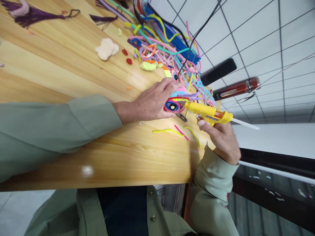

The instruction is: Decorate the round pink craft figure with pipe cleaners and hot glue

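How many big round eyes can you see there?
2 show: one eye near the tip of the yellow glue gun, and another eye farther back, just beyond the left hand. More could be hidden under that hand.

under the bare left hand (154, 103) we lose part of the multicoloured fuzzy craft piece with round eyes (180, 94). yellow plastic glue gun (208, 113): nozzle tip unclear to us, grip mostly behind the bare right hand (225, 141). purple thread tassel (34, 15) cut by top edge.
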Tool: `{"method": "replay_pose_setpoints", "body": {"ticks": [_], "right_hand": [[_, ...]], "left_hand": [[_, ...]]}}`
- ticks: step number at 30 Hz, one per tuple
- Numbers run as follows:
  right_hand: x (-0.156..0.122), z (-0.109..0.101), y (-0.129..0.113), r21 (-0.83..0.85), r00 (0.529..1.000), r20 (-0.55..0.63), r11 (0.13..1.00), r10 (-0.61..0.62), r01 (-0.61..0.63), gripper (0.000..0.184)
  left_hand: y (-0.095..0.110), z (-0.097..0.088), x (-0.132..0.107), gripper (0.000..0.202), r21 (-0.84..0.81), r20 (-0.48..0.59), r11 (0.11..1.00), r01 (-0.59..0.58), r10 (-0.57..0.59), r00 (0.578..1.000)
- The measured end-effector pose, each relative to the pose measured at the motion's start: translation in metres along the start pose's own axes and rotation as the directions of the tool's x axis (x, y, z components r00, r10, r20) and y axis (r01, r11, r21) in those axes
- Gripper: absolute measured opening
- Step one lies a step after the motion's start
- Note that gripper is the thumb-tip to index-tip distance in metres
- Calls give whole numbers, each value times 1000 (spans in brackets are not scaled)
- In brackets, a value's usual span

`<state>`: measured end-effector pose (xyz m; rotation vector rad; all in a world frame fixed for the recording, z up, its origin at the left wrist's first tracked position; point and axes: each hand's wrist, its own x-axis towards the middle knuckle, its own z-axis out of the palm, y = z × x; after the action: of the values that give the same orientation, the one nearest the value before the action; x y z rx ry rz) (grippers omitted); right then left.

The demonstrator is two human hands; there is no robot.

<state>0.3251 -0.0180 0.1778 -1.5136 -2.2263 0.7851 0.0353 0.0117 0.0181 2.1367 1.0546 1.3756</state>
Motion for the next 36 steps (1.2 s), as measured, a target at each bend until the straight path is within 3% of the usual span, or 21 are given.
{"method": "replay_pose_setpoints", "body": {"ticks": [14, 23, 36], "right_hand": [[1, 4, -8, 73, 995, -54, 994, 80, -76, 53], [0, 0, -3, 11, 999, -12, 999, 34, -33, 47], [-1, -1, 0, -36, 999, -20, 998, 47, -47, 60]], "left_hand": [[-1, -1, -1, 101, 32, 16, 999, -20, 19, 1000], [0, 1, 0, 99, 26, 11, 1000, -1, 1, 1000], [0, -1, 0, 101, 27, 14, 999, -22, 22, 1000]]}}
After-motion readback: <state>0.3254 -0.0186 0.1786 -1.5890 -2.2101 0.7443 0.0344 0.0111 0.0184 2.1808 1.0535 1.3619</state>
